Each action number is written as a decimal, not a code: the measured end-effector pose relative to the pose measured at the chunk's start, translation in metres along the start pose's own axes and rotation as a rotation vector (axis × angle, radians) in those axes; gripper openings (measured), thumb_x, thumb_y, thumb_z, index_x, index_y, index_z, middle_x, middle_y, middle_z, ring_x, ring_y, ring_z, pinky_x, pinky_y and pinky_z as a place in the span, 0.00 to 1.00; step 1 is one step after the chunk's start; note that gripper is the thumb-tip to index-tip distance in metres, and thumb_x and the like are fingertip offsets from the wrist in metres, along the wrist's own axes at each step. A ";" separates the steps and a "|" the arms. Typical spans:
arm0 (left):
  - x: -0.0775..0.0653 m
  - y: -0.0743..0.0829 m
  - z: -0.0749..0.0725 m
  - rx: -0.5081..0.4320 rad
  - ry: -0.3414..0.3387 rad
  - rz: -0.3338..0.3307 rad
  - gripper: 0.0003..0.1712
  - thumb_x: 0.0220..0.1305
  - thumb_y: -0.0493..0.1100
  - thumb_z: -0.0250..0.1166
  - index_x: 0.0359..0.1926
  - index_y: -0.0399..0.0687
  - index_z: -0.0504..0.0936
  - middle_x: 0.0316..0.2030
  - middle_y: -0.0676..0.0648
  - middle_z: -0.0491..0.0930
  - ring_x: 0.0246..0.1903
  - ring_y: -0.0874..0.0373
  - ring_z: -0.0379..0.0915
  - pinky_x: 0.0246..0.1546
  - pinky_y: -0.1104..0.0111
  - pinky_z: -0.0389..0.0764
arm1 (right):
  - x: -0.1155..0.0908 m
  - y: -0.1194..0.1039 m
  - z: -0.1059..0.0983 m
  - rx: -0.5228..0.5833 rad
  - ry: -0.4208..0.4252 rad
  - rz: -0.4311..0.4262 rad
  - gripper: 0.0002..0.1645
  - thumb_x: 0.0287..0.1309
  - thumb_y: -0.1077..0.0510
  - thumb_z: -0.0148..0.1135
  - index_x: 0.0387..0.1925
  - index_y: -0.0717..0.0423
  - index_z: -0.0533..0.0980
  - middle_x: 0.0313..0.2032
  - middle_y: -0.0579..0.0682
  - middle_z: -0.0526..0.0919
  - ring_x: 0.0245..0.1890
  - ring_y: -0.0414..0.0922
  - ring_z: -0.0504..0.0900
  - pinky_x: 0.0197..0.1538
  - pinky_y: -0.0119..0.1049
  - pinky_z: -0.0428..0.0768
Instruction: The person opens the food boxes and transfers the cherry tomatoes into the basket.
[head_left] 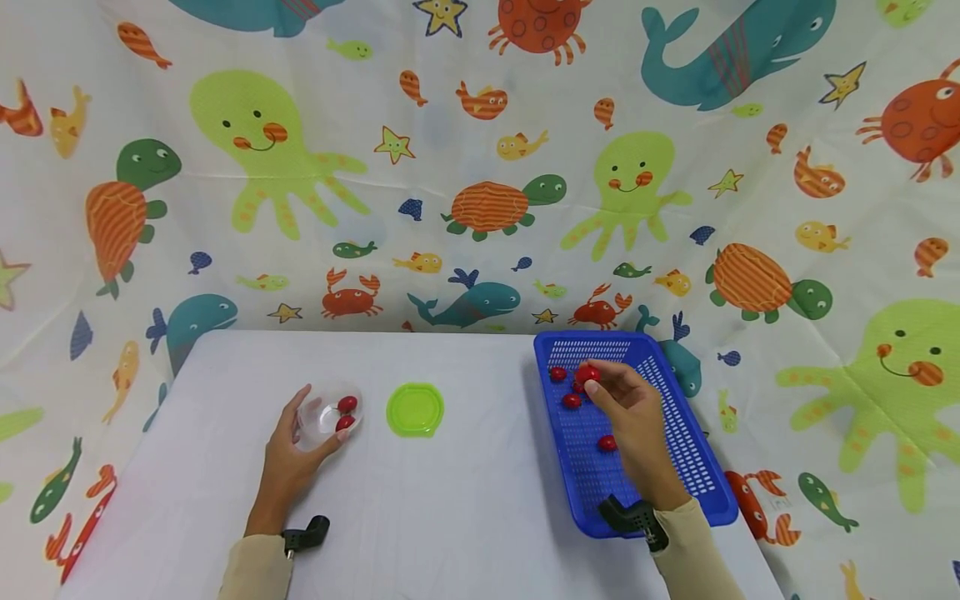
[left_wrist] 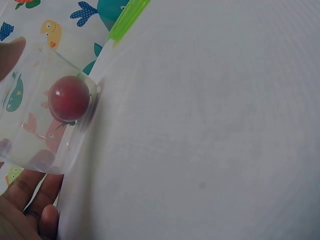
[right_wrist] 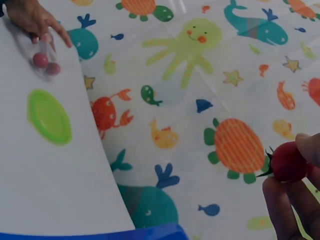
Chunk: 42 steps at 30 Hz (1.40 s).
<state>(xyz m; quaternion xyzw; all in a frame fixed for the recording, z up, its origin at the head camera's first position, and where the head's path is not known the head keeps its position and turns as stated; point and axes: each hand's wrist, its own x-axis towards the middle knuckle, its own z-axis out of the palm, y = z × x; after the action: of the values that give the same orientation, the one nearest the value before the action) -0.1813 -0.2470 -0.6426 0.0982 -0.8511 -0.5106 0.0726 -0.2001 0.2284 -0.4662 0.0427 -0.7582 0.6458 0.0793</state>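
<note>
A clear plastic cup (head_left: pixel 313 421) stands on the white table with two cherry tomatoes (head_left: pixel 346 405) inside. My left hand (head_left: pixel 294 454) grips it around the side, thumb toward me. In the left wrist view one cherry tomato (left_wrist: pixel 69 99) shows through the cup wall. Over the blue basket (head_left: pixel 561 467), my right hand (head_left: pixel 633 421) pinches a red cherry tomato (right_wrist: pixel 289 162) between thumb and fingers; its green stem end shows in the right wrist view. Several more cherry tomatoes (head_left: pixel 572 401) lie in the basket below that hand.
A green round lid (head_left: pixel 416 410) lies flat on the table between the cup and the basket. The basket stands at the table's right edge. Behind hangs a white cloth (head_left: pixel 465 267) printed with sea animals.
</note>
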 end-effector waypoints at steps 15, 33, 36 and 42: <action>-0.001 0.001 0.002 0.011 0.008 0.004 0.58 0.53 0.61 0.75 0.77 0.80 0.47 0.74 0.45 0.62 0.75 0.38 0.52 0.65 0.31 0.61 | 0.006 0.017 -0.025 -0.041 0.168 0.069 0.26 0.61 0.49 0.67 0.59 0.55 0.78 0.54 0.52 0.82 0.51 0.46 0.83 0.52 0.26 0.83; -0.001 0.001 0.003 0.011 0.012 0.013 0.58 0.53 0.60 0.75 0.77 0.79 0.47 0.73 0.46 0.65 0.75 0.38 0.51 0.66 0.33 0.62 | 0.018 0.045 -0.050 -0.114 0.279 0.134 0.25 0.59 0.49 0.70 0.57 0.52 0.80 0.52 0.49 0.83 0.46 0.43 0.82 0.47 0.22 0.82; -0.001 0.001 0.003 0.012 0.011 0.017 0.58 0.54 0.60 0.75 0.78 0.76 0.47 0.73 0.45 0.65 0.75 0.38 0.52 0.66 0.33 0.62 | 0.020 0.049 -0.054 -0.137 0.291 0.146 0.25 0.59 0.49 0.70 0.57 0.51 0.80 0.52 0.48 0.83 0.45 0.42 0.82 0.47 0.21 0.81; -0.002 0.002 0.003 0.016 0.015 0.011 0.58 0.53 0.61 0.75 0.77 0.77 0.47 0.73 0.45 0.64 0.75 0.38 0.52 0.66 0.33 0.62 | 0.025 0.056 -0.061 -0.166 0.297 0.174 0.26 0.59 0.47 0.70 0.57 0.52 0.80 0.52 0.48 0.83 0.44 0.42 0.82 0.47 0.20 0.81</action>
<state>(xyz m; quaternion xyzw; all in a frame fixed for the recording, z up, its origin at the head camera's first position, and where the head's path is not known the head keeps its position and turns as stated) -0.1806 -0.2431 -0.6420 0.0978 -0.8552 -0.5025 0.0808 -0.2296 0.2989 -0.5066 -0.1253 -0.7896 0.5847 0.1374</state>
